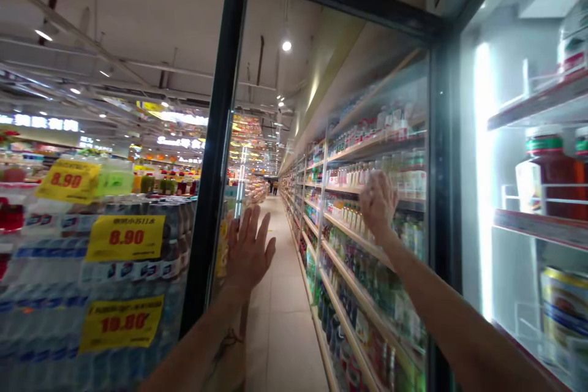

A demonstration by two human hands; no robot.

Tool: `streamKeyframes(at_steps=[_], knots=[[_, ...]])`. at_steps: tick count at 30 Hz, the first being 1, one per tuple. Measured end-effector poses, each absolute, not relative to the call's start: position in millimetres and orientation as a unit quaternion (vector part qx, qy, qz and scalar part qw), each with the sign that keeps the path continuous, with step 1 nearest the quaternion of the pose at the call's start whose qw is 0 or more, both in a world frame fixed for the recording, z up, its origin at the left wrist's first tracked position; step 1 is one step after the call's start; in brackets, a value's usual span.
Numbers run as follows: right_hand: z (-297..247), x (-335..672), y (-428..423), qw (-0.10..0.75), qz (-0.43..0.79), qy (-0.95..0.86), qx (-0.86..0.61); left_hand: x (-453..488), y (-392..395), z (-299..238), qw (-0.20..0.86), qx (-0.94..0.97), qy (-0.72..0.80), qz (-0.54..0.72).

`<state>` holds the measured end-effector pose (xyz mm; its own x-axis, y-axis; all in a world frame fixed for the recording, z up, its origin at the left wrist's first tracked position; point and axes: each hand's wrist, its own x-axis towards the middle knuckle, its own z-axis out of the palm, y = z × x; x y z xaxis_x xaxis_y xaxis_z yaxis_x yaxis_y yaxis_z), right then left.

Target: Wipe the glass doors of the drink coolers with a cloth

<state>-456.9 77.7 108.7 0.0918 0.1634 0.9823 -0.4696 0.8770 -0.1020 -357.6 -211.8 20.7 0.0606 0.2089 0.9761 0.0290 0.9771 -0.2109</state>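
A tall glass cooler door with a black frame stands swung open in front of me. My left hand lies flat on the glass near the door's left edge, fingers spread. My right hand also presses flat against the glass, higher and closer to the hinge side. Neither hand holds anything. Through the glass I see a long aisle with shelves of bottled drinks.
The open cooler at the right holds bottles and cans on wire-edged shelves. At the left stands a stack of bottled water packs with yellow price tags. The tiled aisle floor runs straight ahead.
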Motion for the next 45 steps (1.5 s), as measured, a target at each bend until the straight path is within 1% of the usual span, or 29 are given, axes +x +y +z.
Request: streamKeyframes(at_steps=[2, 3, 5, 8, 10, 12, 15, 17, 18, 19, 22, 24, 26, 30, 32, 34, 38, 40, 43, 45], knots=[[107, -463, 86, 0.733, 0.295, -0.612, 0.022, -358, -211, 20, 0.72, -0.082, -0.687, 0.059], [102, -461, 79, 0.736, 0.299, -0.608, 0.019, -358, -212, 20, 0.72, -0.081, -0.686, 0.062], [86, -451, 51, 0.744, 0.239, -0.616, 0.103, -359, -213, 20, 0.721, -0.08, -0.684, 0.076], [62, -432, 6, 0.715, 0.078, -0.619, 0.315, -360, -215, 20, 0.723, -0.08, -0.68, 0.09], [54, -429, 3, 0.693, 0.036, -0.619, 0.368, -361, -215, 20, 0.725, -0.082, -0.678, 0.088], [55, -436, 24, 0.7, 0.085, -0.639, 0.307, -360, -215, 20, 0.728, -0.084, -0.676, 0.082], [63, -454, 67, 0.718, 0.254, -0.64, 0.102, -360, -214, 21, 0.724, -0.087, -0.679, 0.08], [64, -458, 73, 0.721, 0.314, -0.618, 0.028, -361, -214, 21, 0.723, -0.089, -0.68, 0.082], [61, -456, 67, 0.723, 0.307, -0.617, 0.035, -362, -214, 21, 0.722, -0.088, -0.681, 0.082], [57, -452, 56, 0.727, 0.278, -0.624, 0.075, -363, -215, 20, 0.724, -0.085, -0.68, 0.083], [37, -435, 15, 0.7, 0.119, -0.645, 0.282, -365, -216, 20, 0.726, -0.078, -0.678, 0.085], [28, -429, 5, 0.672, 0.05, -0.643, 0.363, -365, -216, 20, 0.719, -0.072, -0.686, 0.084], [26, -432, 18, 0.681, 0.06, -0.647, 0.338, -364, -215, 20, 0.717, -0.074, -0.689, 0.08], [38, -452, 69, 0.734, 0.203, -0.635, 0.131, -362, -213, 20, 0.723, -0.081, -0.682, 0.076], [40, -457, 72, 0.736, 0.245, -0.626, 0.079, -363, -214, 20, 0.72, -0.081, -0.685, 0.081], [35, -454, 55, 0.737, 0.236, -0.624, 0.109, -364, -215, 20, 0.717, -0.085, -0.687, 0.087], [12, -435, 5, 0.711, 0.126, -0.63, 0.286, -364, -215, 21, 0.706, -0.092, -0.697, 0.085], [6, -430, -1, 0.693, 0.087, -0.634, 0.331, -363, -213, 21, 0.703, -0.092, -0.7, 0.085], [11, -436, 24, 0.701, 0.087, -0.635, 0.314, -360, -209, 20, 0.704, -0.081, -0.7, 0.086], [22, -445, 49, 0.727, 0.143, -0.631, 0.229, -357, -207, 20, 0.705, -0.071, -0.7, 0.087]])
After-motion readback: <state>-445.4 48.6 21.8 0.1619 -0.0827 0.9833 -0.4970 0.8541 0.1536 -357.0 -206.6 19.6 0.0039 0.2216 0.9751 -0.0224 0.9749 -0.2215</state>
